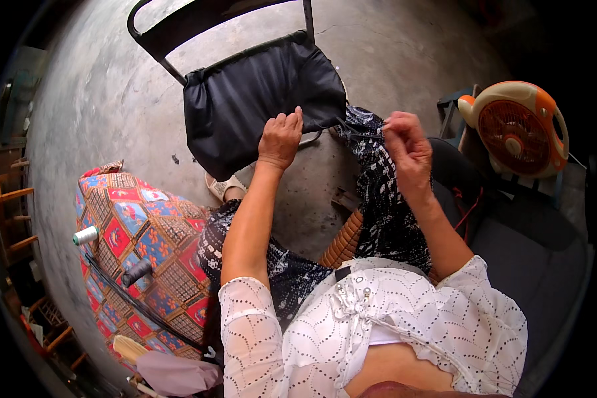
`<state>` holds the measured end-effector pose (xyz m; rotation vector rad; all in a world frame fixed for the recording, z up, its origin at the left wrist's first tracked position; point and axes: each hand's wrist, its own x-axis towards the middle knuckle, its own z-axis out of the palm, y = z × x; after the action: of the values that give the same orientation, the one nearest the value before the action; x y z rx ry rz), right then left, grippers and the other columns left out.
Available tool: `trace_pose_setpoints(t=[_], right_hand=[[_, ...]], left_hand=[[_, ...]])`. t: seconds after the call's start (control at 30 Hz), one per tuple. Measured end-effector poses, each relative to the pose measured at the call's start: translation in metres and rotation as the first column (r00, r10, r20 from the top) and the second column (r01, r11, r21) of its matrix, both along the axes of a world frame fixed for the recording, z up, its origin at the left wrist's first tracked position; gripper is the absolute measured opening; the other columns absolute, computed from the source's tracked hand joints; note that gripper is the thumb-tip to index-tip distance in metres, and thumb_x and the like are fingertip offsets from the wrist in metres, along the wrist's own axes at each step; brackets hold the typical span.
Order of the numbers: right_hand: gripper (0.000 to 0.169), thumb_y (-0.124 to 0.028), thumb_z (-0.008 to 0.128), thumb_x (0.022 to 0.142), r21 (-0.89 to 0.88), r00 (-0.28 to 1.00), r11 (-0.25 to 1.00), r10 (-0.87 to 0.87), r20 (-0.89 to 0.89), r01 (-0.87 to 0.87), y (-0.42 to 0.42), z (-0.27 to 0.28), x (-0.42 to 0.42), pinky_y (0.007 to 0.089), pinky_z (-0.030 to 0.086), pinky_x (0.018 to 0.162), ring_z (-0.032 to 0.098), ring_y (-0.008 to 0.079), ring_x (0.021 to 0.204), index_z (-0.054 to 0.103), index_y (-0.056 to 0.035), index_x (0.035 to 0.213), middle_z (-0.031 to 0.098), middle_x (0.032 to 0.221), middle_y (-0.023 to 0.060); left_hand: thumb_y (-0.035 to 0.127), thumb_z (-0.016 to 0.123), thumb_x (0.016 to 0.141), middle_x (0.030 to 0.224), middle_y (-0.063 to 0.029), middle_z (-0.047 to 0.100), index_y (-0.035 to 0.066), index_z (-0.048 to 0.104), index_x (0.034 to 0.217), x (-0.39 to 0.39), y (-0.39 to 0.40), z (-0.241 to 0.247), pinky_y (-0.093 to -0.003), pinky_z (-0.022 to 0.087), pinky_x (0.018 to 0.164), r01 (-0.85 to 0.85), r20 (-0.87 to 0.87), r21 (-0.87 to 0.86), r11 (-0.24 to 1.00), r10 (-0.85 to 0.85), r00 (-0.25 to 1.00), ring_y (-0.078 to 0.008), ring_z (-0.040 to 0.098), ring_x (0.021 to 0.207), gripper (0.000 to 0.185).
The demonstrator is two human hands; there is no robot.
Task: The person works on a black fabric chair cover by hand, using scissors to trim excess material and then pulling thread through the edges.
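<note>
A chair with a dark metal frame stands before me, its seat [248, 99] wrapped in black leather-like material with gathered corners. My left hand [282, 137] is closed at the near edge of this cover, thumb pointing away from me; whether it pinches the material cannot be told. To the right, my right hand [407, 144] has its fingers closed on a thin dark cord [363, 133], which runs to the seat's near right corner. On patchwork-patterned cloth [174, 239] at my left lie a white thread spool [85, 236], a dark grey thread spool [137, 272] and a bundle of black cords [129, 298].
An orange and cream box fan [515, 134] stands on a support at the right. Beside me is a dark padded seat [522, 258] with a red cord near it. Wooden furniture frames [17, 194] line the far left. Grey concrete floor [104, 99] surrounds the chair.
</note>
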<state>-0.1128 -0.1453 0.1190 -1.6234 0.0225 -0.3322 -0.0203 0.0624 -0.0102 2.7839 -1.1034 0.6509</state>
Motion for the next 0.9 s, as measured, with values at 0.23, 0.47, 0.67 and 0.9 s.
trace_pose_setpoints(t=[0.23,0.47,0.67,0.9], right_hand=[[0.004,-0.006,0.042,0.092,0.186,0.929,0.961,0.25,-0.273,-0.204,-0.012,0.064,-0.034,0.0182,0.036,0.053,0.042,0.005,0.057,0.045,-0.0022,0.091,0.054,0.069,0.0044],[0.006,-0.015,0.042,0.092,0.47,0.924,0.806,0.379,0.059,-0.36,-0.091,0.13,-0.075,0.0178,0.025,0.036,0.035,0.0039,0.041,0.041,-0.0094,0.09,0.038,0.053,-0.0051],[0.01,0.002,0.037,0.089,0.795,0.966,0.55,0.145,0.212,-0.257,-0.165,0.18,-0.084,0.0221,0.024,0.046,0.025,0.0079,0.046,0.034,-0.0072,0.088,0.028,0.055,-0.0017],[0.009,-0.003,0.031,0.095,0.769,0.972,0.611,-0.226,-0.055,0.186,-0.334,0.126,-0.104,0.0258,0.023,0.048,0.021,0.0105,0.051,0.04,0.0003,0.095,0.028,0.06,0.0015]], left_hand=[[0.009,0.055,0.075,0.076,-0.0002,0.05,0.003,0.059,0.11,0.0,0.002,-0.003,-0.0263,0.04,0.059,-0.002,0.016,0.023,1.0,0.002,1.0,-0.0141,0.05,0.07,0.036],[0.01,0.055,0.075,0.072,-0.0006,0.047,0.004,0.057,0.111,0.0,0.0,-0.003,-0.0263,0.042,0.061,-0.011,0.041,0.002,1.0,0.011,0.999,-0.0145,0.05,0.069,0.037],[0.009,0.054,0.075,0.074,-0.0004,0.048,0.004,0.057,0.112,0.0,0.005,-0.003,-0.0267,0.041,0.06,-0.01,0.015,0.009,1.0,0.009,1.0,-0.0145,0.05,0.07,0.037],[0.01,0.055,0.074,0.076,0.0003,0.049,0.004,0.059,0.109,0.0,0.002,-0.005,-0.0266,0.04,0.058,0.007,0.022,0.0,1.0,-0.007,1.0,-0.0136,0.051,0.07,0.035]])
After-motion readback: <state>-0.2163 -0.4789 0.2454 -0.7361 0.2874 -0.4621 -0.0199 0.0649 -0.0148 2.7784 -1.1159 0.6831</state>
